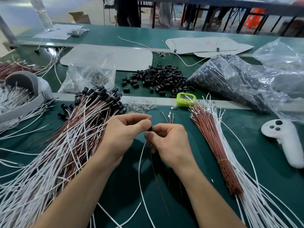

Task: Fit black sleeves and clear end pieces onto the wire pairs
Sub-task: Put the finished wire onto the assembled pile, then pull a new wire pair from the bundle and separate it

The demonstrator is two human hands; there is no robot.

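My left hand and my right hand meet over the green mat, fingers curled. Between their fingertips sits a small black sleeve. A wire pair, one white wire and one red-brown, hangs down from it toward me. Whether a clear end piece is on it is hidden by the fingers. A heap of finished pairs with black sleeves lies to the left. Loose black sleeves are piled further back. Clear end pieces lie scattered just beyond my hands.
A tied bundle of bare red and white wires lies on the right, beside a white controller. A green timer sits ahead. Plastic bags of parts stand at the back right, another bag at the back left.
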